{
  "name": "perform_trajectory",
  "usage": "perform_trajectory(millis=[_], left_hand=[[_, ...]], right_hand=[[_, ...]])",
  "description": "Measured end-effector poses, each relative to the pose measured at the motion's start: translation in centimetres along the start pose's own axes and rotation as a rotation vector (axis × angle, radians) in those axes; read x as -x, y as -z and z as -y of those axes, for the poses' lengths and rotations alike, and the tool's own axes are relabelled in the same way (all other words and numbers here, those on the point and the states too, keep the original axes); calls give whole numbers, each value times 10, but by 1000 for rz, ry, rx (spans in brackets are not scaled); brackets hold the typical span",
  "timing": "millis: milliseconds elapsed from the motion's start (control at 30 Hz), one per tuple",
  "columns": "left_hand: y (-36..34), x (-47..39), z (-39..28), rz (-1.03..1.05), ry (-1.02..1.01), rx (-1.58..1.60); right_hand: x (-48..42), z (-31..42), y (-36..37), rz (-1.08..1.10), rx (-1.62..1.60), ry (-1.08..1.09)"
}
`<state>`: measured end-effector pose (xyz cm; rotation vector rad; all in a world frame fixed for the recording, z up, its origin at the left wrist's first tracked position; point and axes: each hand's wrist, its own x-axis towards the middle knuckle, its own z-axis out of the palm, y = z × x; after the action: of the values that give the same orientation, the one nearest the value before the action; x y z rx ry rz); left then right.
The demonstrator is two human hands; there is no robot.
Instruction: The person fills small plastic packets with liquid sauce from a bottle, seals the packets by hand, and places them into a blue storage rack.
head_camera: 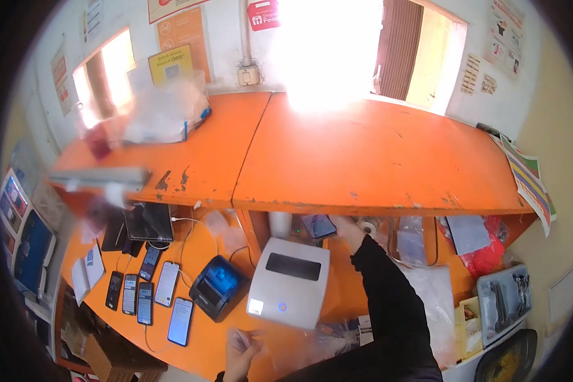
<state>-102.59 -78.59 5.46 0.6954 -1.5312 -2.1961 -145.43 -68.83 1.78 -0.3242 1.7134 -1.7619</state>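
Note:
My right hand reaches under the raised orange shelf, beside a smartphone with a lit screen; blur hides whether the fingers grip it. My left hand is near the front edge of the lower orange desk, fingers curled around a small pale item that I cannot make out. Between the hands stands a white label printer with a glowing round button. To its left is a black printer with a blue-lit top. Farther left lie several smartphones, some with cables attached.
The orange upper shelf overhangs the desk. On it are plastic-wrapped goods at the left and a striped paper at the right. A grey tray with utensils, a yellow bin and clear plastic bags are on the right.

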Motion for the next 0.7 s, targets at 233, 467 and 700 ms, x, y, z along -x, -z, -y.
perform_trajectory(millis=[233,467,700], left_hand=[[62,2,55,48,121,341],[4,-3,-2,-171,233,215],[14,-8,22,-178,202,139]], right_hand=[[-45,-26,-2,7,270,-54],[-68,-42,0,27,440,-74],[-75,-40,-2,64,572,-60]])
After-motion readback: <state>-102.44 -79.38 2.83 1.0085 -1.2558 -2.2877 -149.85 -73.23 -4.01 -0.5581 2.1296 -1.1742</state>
